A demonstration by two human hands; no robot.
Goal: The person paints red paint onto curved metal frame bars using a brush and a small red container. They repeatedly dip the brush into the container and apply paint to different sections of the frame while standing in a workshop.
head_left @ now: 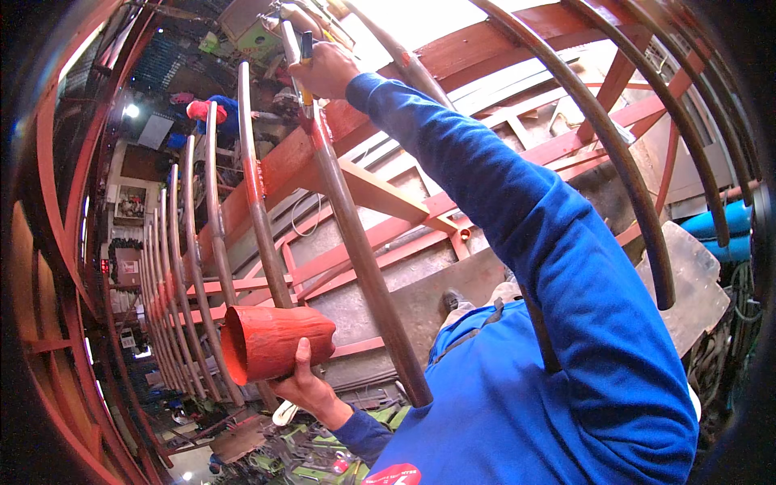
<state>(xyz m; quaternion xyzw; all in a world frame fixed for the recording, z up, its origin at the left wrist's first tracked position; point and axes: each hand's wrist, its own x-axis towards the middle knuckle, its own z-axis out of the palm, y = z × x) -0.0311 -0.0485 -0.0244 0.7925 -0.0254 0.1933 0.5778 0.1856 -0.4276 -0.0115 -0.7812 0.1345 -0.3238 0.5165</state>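
My left hand (311,391) grips a red, paint-coated cup (283,339) from below, its mouth tilted to the left. Up and away, my right hand (327,71) is closed round a paintbrush (306,46) with a dark and yellow handle. The brush head points down at a long metal pipe (347,218), where fresh red paint shows near the crossing with a red beam (360,117). Whether the bristles touch the pipe is hard to tell. A neighbouring pipe (257,190) has a red-painted band at the same crossing.
More parallel pipes run off to the left, and curved pipes (614,137) stand at the right. Below lies a red steel frame (388,242). Another person in a red cap (198,110) is at the far left. Blue cylinders (719,230) are at the right edge.
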